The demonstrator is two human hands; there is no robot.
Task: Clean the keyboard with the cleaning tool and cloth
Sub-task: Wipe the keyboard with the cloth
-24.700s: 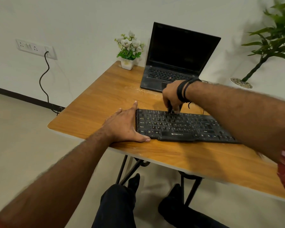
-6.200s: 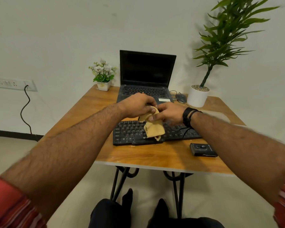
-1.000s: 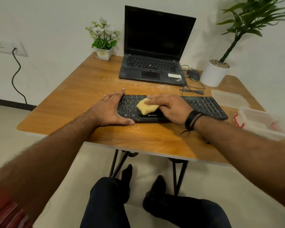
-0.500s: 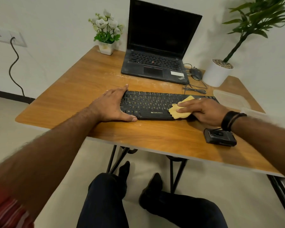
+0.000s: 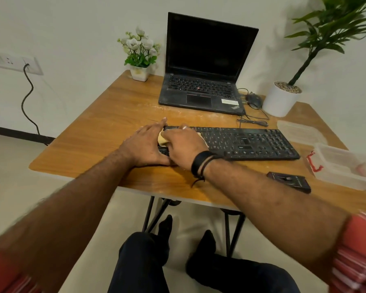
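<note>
Nearest me, my knees sit under the worktop (image 5: 97, 132). On its near right edge lies the small black cleaning tool (image 5: 288, 181), well apart from both hands, so I judge the brushing step is set aside for now. Beside it sits a clear plastic tub (image 5: 344, 168), its lid (image 5: 298, 133) just beyond.

My left hand (image 5: 145, 145) lies flat with spread fingers on the left end of the keyboard (image 5: 245, 142), thumb along the near edge; I read that as bracing it so it does not slide under the wiping. My right hand (image 5: 185, 145) presses the yellow cloth (image 5: 162, 140) down on the leftmost keys, just beside my left hand. Only a corner of cloth shows between the hands, and I cannot tell whether this grip is curled round it or pressing it flat.

Farther back stand the laptop (image 5: 203, 89), a mouse (image 5: 254, 100) with its loose cable, a flower pot (image 5: 139, 71) and a tall potted plant (image 5: 281, 100).
</note>
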